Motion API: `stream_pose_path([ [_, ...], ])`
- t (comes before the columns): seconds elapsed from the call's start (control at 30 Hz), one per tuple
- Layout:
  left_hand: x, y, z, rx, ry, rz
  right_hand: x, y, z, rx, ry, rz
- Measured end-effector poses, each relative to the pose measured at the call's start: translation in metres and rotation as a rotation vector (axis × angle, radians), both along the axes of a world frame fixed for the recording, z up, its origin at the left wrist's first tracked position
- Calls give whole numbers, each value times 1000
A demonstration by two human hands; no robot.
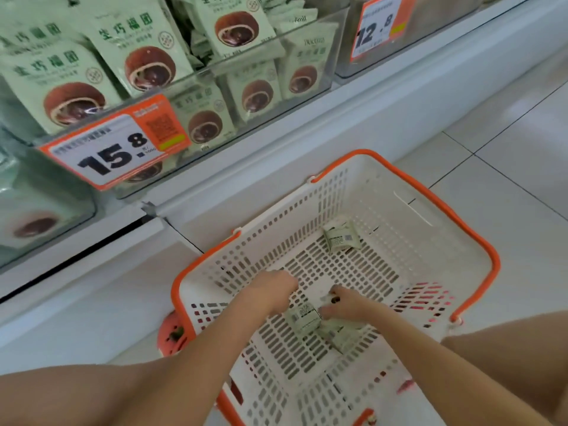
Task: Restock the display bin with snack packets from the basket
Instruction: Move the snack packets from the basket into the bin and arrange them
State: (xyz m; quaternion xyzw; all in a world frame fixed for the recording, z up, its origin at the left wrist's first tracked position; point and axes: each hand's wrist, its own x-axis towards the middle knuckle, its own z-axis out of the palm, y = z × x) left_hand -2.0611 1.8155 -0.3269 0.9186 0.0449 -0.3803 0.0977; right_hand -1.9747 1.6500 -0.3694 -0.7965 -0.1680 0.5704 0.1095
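Observation:
A white basket with an orange rim (396, 176) stands on the floor below the shelf. Both my hands reach down into it. My left hand (270, 289) has its fingers curled down at a pale green snack packet (302, 318) on the basket floor. My right hand (344, 304) pinches at the same cluster of packets, with a second packet (341, 332) under it. Another packet (341, 238) lies alone near the basket's far side. The clear display bin (307, 35) on the shelf holds several green packets picturing a brown round cake.
An orange price tag reading 15.8 (113, 149) hangs on the bin's front; another reading 12.8 (376, 26) marks the bin to the right. The white shelf ledge (338, 118) runs between bin and basket. Pale floor tiles (507, 149) lie to the right.

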Motion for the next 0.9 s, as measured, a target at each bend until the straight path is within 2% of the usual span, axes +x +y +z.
stream_pose_path([
  [0.13,2,-10,26,-205,-181,147,18,11,54,299,525,-558],
  [0.2,6,-18,48,-316,-296,217,20,13,82,412,699,-657],
  [0.3,12,-22,83,-286,-479,206,21,16,120,550,829,-722],
  [0.37,14,-19,110,-286,-570,215,25,16,143,601,800,-737],
  [0.53,18,-11,182,-281,-692,253,34,13,205,681,688,-600],
  [0.7,20,3,230,-346,-842,216,37,7,265,890,749,-516],
  [0.8,24,9,247,-300,-917,188,35,12,289,972,580,-516],
  [0.9,27,14,268,-529,-829,323,36,21,302,1040,279,-524],
])
